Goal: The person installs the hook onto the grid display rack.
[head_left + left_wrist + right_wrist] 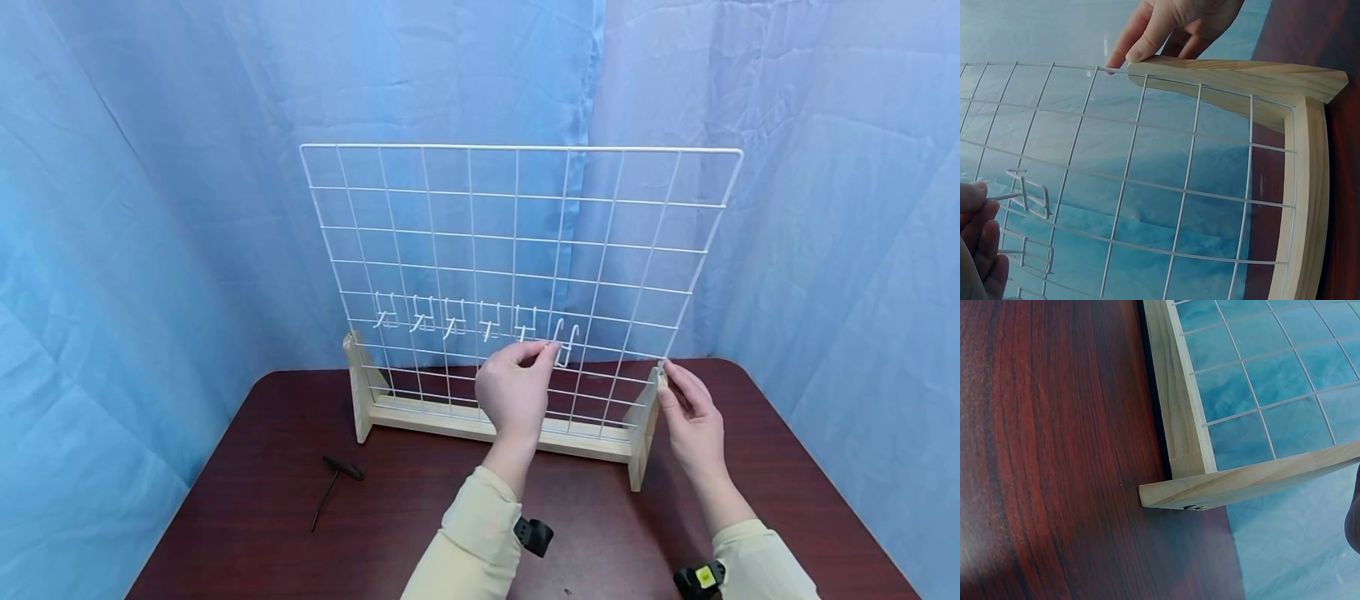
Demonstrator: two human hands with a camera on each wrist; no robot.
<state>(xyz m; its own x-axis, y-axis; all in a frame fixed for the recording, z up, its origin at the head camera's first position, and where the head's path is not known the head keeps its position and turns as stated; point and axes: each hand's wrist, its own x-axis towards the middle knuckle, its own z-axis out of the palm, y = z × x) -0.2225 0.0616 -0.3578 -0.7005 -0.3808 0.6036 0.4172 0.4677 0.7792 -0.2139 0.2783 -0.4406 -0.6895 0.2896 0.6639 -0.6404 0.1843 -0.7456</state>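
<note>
A white wire grid panel stands upright in a pale wooden stand. In the head view my left hand pinches the stem of a white wire hook between thumb and fingertips, its two bent prongs pointing up in front of the grid. The left wrist view has this hook right at the wires. My right hand grips the top of the right wooden side piece, thumb in front and fingers behind, by the grid's edge. Only a dark part of the hand enters the right wrist view.
Several matching hooks hang in a row on the grid, left of the held one. A black T-handle hex key lies on the dark red table, front left. Blue curtains surround the table's back and sides.
</note>
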